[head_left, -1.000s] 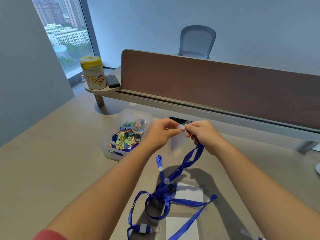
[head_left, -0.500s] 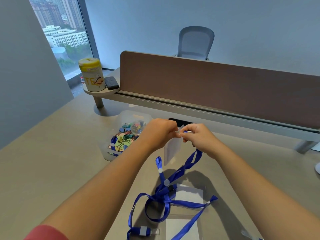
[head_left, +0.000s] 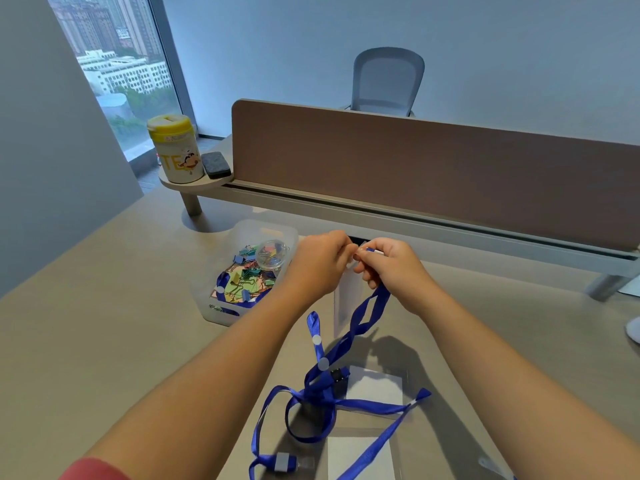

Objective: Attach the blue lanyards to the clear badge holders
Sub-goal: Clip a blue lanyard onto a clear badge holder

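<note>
My left hand (head_left: 320,263) and my right hand (head_left: 389,268) meet above the desk, fingertips together. Between them hangs a clear badge holder (head_left: 346,301); my left hand pinches its top edge. My right hand pinches the clip end of a blue lanyard (head_left: 367,313), whose strap drops twisted to the desk and joins a tangle of blue lanyards (head_left: 322,389). Two more clear badge holders with white inserts lie under the tangle, one at the middle (head_left: 375,389) and one nearer me (head_left: 360,455). The join of clip and holder is hidden by my fingers.
A clear plastic bin (head_left: 221,306) of coloured binder clips and a small round tub stands left of my hands. A brown divider panel (head_left: 415,168) runs across the back. A yellow-lidded canister (head_left: 175,148) and a dark eraser (head_left: 216,164) sit on a small shelf.
Both hands have stayed together at the holder's top. The badge holder has turned from facing me to hanging edge-on and lower between my hands.
</note>
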Demonstrator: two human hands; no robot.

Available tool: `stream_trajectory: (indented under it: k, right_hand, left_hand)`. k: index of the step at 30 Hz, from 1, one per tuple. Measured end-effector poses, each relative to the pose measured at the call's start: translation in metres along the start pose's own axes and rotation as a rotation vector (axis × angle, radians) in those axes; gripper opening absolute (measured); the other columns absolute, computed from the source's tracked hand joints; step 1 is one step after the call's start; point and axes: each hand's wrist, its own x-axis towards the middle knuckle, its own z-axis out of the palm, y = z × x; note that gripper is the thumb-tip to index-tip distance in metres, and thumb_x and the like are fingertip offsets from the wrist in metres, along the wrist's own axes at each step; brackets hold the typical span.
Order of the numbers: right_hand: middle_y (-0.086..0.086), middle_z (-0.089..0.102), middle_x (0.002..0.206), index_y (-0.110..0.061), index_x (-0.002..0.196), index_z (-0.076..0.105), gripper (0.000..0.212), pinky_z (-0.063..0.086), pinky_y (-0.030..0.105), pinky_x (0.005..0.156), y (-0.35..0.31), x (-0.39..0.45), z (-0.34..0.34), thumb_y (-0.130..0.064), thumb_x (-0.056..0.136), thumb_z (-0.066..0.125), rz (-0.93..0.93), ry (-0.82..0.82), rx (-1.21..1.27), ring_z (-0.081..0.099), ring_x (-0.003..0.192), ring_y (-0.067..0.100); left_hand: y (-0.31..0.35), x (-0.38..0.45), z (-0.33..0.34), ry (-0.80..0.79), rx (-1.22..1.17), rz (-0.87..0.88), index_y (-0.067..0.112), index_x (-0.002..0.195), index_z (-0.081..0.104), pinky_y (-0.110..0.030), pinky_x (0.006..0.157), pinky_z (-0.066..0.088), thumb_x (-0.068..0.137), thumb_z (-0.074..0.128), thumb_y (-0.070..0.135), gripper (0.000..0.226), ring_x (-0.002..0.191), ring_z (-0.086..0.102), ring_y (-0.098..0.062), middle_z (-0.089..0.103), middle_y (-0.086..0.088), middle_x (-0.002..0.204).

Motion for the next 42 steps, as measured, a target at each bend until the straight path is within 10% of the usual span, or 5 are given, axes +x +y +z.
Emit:
stream_trajectory:
  k: [13, 20, 26, 34, 42]
  right_hand:
    - [0.0, 0.056, 0.063, -0.02, 0.067, 0.048, 0.03, 0.047, 0.006, 0.047, 0.005, 0.0, 0.003, -0.007, 0.093, 0.041, -0.107, 0.098, -0.035, 0.054, 0.053, 0.009]
    - [0.005, 0.057, 0.068, -0.01, 0.082, 0.05, 0.015, 0.049, 0.024, 0.062, 0.003, -0.002, -0.005, -0.009, 0.092, 0.041, -0.137, 0.066, -0.249, 0.053, 0.056, 0.011]
    - [0.006, 0.06, 0.076, -0.013, 0.084, 0.05, 0.015, 0.046, 0.018, 0.059, 0.002, -0.001, -0.006, -0.012, 0.094, 0.04, -0.131, 0.021, -0.368, 0.054, 0.058, 0.007]
    - [0.003, 0.056, 0.066, -0.008, 0.086, 0.054, 0.016, 0.048, 0.016, 0.054, 0.0, -0.003, -0.005, -0.007, 0.094, 0.04, -0.103, 0.047, -0.104, 0.052, 0.056, 0.012]
    - [0.003, 0.057, 0.065, -0.017, 0.076, 0.056, 0.021, 0.051, 0.015, 0.044, -0.018, -0.003, -0.026, -0.015, 0.094, 0.045, 0.015, 0.044, 0.255, 0.055, 0.049, 0.01]
  left_hand:
    - [0.005, 0.008, 0.011, -0.003, -0.497, -0.284, 0.019, 0.061, 0.052, -0.044, 0.082, 0.053, 0.092, 0.049, 0.013, 0.032, 0.074, 0.056, -0.021, 0.055, -0.001, 0.063]
    - [0.004, 0.003, 0.007, -0.128, -0.611, -0.272, 0.009, 0.069, 0.058, -0.011, 0.055, 0.052, 0.092, 0.048, 0.01, 0.025, 0.061, 0.056, -0.01, 0.057, -0.002, 0.065]
    - [0.004, 0.003, -0.001, -0.19, -0.407, -0.184, -0.005, 0.096, 0.063, -0.029, 0.076, 0.053, 0.091, 0.048, 0.009, 0.021, 0.079, 0.061, -0.02, 0.062, -0.012, 0.084]
    - [0.001, 0.001, 0.001, -0.086, -0.732, -0.289, 0.014, 0.071, 0.059, -0.012, 0.055, 0.05, 0.092, 0.047, 0.009, 0.024, 0.063, 0.056, -0.009, 0.058, -0.001, 0.067]
    - [0.016, 0.002, 0.005, -0.1, -0.74, -0.151, 0.01, 0.126, 0.044, -0.017, 0.073, 0.05, 0.085, 0.058, 0.011, 0.044, 0.096, 0.054, -0.012, 0.053, -0.001, 0.108]
